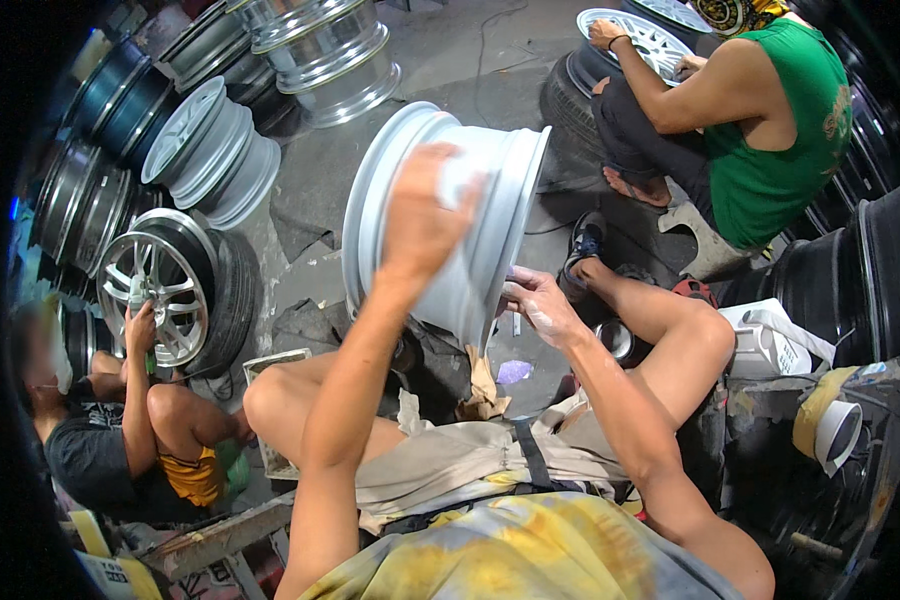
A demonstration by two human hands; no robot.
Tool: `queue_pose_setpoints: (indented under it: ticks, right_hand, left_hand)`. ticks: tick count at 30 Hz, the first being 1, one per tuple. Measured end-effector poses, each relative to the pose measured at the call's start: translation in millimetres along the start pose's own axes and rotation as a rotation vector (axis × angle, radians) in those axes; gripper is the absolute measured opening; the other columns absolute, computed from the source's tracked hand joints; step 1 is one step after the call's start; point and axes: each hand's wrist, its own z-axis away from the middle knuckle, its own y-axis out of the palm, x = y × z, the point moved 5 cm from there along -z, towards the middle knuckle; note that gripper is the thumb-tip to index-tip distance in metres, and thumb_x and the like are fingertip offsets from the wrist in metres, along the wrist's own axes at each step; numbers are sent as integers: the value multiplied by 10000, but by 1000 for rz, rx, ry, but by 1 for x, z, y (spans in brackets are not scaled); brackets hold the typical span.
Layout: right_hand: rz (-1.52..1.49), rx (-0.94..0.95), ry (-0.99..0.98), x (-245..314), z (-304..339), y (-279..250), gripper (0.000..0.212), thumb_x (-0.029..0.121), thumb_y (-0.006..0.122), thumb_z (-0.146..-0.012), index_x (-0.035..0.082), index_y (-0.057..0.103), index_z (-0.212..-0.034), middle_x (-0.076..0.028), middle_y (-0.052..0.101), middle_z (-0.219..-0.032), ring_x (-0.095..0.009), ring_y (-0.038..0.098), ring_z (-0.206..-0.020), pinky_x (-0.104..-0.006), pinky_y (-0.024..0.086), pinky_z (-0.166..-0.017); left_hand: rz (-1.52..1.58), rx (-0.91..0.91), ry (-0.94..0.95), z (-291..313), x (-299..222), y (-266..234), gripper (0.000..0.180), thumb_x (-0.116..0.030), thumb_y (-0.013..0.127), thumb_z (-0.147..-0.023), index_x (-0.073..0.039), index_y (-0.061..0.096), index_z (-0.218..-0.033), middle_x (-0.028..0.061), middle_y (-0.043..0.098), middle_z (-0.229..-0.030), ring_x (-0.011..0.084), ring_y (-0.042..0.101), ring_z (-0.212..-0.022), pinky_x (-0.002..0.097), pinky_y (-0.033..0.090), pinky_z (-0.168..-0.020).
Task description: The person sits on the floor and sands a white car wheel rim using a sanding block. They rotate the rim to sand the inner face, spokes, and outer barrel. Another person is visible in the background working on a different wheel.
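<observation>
A white-grey wheel rim (495, 160) stands on its side in front of me, between and beyond my knees, its barrel toward me. My left hand (425, 215) is over the barrel, smeared by motion; whether anything lies under its fingers cannot be made out. At the rim's lower right edge, my right hand (545, 308) pinches the lip, and its fingers look dusted with pale powder. Whatever bears the rim from below is mostly hidden.
At left, a person holds a tool (138, 292) against a silver spoked wheel (175, 335). Far right, another person in green handles a white wheel (650, 45) above a tyre (568, 100). Stacked rims (335, 70) line the back left. A white jug (765, 340) stands right of my knee.
</observation>
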Motion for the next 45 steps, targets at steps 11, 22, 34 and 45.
queue_pose_setpoints:
  ticks: [11, 22, 34, 45]
  right_hand:
    - [-232, -75, -107, 15, -54, 50, 259, 110, 599, -1003, -7, 651, -1229, -18, 686, -1078, -85, 623, -924, -266, 518, -846]
    - [1198, 203, -332, -192, -130, -32, 450, 105, 548, -943, 83, 588, -1391, -155, 576, -1432, -324, 610, -1242, -421, 464, -1076]
    - [684, -39, -423, -168, -175, 75, 397, -39, 517, -891, 12, 667, -1255, -209, 647, -1304, -338, 600, -1261, -374, 455, -1084]
    - [1800, 378, -617, -130, -256, -139, 435, 88, 533, -901, 20, 592, -1327, -181, 578, -1400, -318, 552, -1307, -427, 417, -1131]
  left_hand:
    - [-29, 334, 79, -17, 30, 64, 504, -144, 616, -925, 21, 526, -1392, 261, 505, -1443, 420, 490, -1331, 444, 376, -1143]
    - [22, 386, -31, -106, 148, 31, 396, -246, 592, -972, -71, 629, -1325, 231, 693, -1143, 364, 677, -1031, 425, 510, -920]
    - [91, 313, 98, -123, 171, 7, 545, 76, 443, -750, 24, 589, -1273, 288, 639, -1208, 435, 583, -1193, 432, 445, -1056]
    - [263, 276, 40, -106, 175, 3, 494, 91, 459, -753, 28, 619, -1217, 290, 669, -1102, 456, 618, -1109, 452, 482, -991]
